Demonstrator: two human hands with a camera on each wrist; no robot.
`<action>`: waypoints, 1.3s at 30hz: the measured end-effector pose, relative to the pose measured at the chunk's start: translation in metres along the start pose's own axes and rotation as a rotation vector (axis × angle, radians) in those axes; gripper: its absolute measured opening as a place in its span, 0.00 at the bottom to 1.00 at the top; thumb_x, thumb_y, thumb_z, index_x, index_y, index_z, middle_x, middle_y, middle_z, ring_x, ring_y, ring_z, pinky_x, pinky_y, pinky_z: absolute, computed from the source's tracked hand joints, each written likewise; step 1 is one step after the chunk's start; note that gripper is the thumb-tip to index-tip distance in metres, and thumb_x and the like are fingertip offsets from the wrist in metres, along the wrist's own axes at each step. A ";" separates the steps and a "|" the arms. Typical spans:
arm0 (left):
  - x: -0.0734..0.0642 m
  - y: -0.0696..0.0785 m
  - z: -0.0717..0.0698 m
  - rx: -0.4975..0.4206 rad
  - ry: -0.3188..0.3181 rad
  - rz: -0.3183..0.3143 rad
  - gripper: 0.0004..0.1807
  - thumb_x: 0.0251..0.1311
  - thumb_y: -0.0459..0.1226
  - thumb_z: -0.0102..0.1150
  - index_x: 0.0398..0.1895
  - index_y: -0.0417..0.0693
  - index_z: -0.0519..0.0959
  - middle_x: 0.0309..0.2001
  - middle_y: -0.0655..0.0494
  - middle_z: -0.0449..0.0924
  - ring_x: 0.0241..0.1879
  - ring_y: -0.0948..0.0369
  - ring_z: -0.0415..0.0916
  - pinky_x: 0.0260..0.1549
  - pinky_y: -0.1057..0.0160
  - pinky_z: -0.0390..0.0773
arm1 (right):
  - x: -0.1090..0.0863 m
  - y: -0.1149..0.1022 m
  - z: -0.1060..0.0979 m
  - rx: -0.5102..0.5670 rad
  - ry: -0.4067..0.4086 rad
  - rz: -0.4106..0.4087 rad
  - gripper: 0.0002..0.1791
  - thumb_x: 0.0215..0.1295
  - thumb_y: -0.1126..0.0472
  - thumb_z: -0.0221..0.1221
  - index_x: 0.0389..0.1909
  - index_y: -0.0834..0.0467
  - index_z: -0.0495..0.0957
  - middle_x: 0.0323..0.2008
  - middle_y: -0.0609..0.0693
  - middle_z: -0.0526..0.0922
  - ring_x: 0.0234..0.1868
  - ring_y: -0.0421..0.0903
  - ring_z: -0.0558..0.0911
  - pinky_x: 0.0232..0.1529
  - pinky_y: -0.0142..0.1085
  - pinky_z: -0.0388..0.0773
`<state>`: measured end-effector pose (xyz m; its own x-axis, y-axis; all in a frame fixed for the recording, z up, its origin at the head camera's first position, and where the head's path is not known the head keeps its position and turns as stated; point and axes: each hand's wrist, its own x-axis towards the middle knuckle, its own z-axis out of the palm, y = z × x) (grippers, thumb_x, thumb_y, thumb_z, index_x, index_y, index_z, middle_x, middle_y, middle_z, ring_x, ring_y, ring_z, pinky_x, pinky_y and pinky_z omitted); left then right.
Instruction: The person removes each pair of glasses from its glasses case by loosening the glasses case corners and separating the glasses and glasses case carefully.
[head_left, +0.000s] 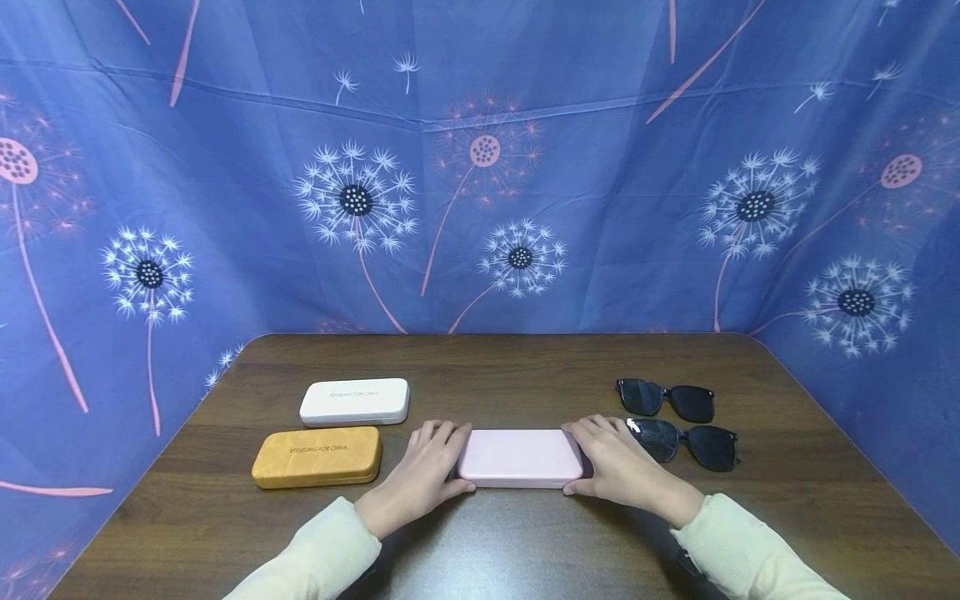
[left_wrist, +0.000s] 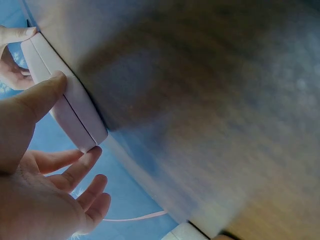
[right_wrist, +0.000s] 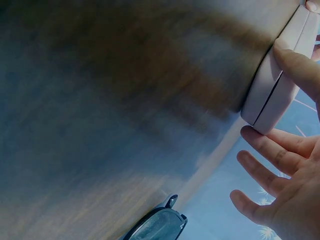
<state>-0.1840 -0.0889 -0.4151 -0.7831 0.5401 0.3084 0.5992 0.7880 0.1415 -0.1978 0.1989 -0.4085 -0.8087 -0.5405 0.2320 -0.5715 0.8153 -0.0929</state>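
A pale pink glasses case (head_left: 521, 458) lies flat on the table in the middle of the head view, its lid down. My left hand (head_left: 423, 471) grips its left end, thumb at the near edge and fingers at the far side. At the opposite end my right hand (head_left: 622, 467) holds it the same way. In the left wrist view, the left thumb (left_wrist: 47, 95) presses the front of the case near a dark seam between lid and base. The right wrist view has the right thumb (right_wrist: 295, 62) on the case's front, with fingertips touching its end.
A white glasses case (head_left: 355, 402) and a mustard-yellow one (head_left: 317, 458) sit left of my left hand. Two pairs of black sunglasses lie right of the pink case: one farther back (head_left: 666, 400), one nearer (head_left: 686, 443) beside my right hand. Behind the wooden table (head_left: 510, 542) hangs a blue dandelion-print cloth (head_left: 600, 167).
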 end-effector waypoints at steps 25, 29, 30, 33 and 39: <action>0.004 -0.005 -0.001 -0.142 -0.082 -0.073 0.38 0.39 0.48 0.71 0.54 0.40 0.68 0.49 0.48 0.75 0.52 0.48 0.66 0.49 0.49 0.65 | -0.003 -0.002 -0.005 0.016 -0.057 0.003 0.43 0.37 0.39 0.68 0.53 0.61 0.71 0.49 0.55 0.77 0.51 0.55 0.74 0.51 0.57 0.66; 0.006 -0.006 0.000 -0.169 -0.094 -0.085 0.39 0.37 0.47 0.72 0.53 0.40 0.68 0.49 0.47 0.75 0.51 0.47 0.66 0.50 0.48 0.65 | -0.003 -0.003 -0.005 0.023 -0.053 -0.007 0.43 0.38 0.40 0.69 0.54 0.61 0.71 0.49 0.54 0.76 0.52 0.55 0.74 0.51 0.57 0.66; 0.006 -0.006 0.000 -0.171 -0.096 -0.086 0.39 0.37 0.47 0.72 0.53 0.40 0.68 0.49 0.47 0.75 0.51 0.47 0.66 0.50 0.48 0.65 | -0.003 -0.003 -0.005 0.023 -0.052 -0.010 0.43 0.38 0.40 0.69 0.54 0.61 0.71 0.49 0.54 0.76 0.52 0.55 0.74 0.51 0.57 0.66; 0.007 -0.007 0.000 -0.174 -0.102 -0.084 0.40 0.37 0.48 0.72 0.54 0.39 0.67 0.50 0.47 0.75 0.51 0.47 0.66 0.49 0.48 0.65 | -0.002 -0.004 -0.006 0.029 -0.050 -0.020 0.43 0.38 0.40 0.69 0.54 0.61 0.71 0.49 0.54 0.76 0.51 0.55 0.74 0.51 0.56 0.67; 0.008 -0.009 0.003 -0.203 -0.120 -0.087 0.42 0.37 0.49 0.72 0.55 0.38 0.67 0.52 0.46 0.74 0.52 0.47 0.66 0.50 0.48 0.64 | -0.001 -0.003 -0.006 0.040 -0.048 -0.039 0.42 0.38 0.41 0.69 0.54 0.60 0.71 0.49 0.53 0.76 0.51 0.54 0.74 0.51 0.55 0.67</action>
<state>-0.1959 -0.0909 -0.4166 -0.8399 0.5140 0.1744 0.5407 0.7638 0.3526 -0.1942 0.1984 -0.4028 -0.7907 -0.5822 0.1893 -0.6073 0.7848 -0.1235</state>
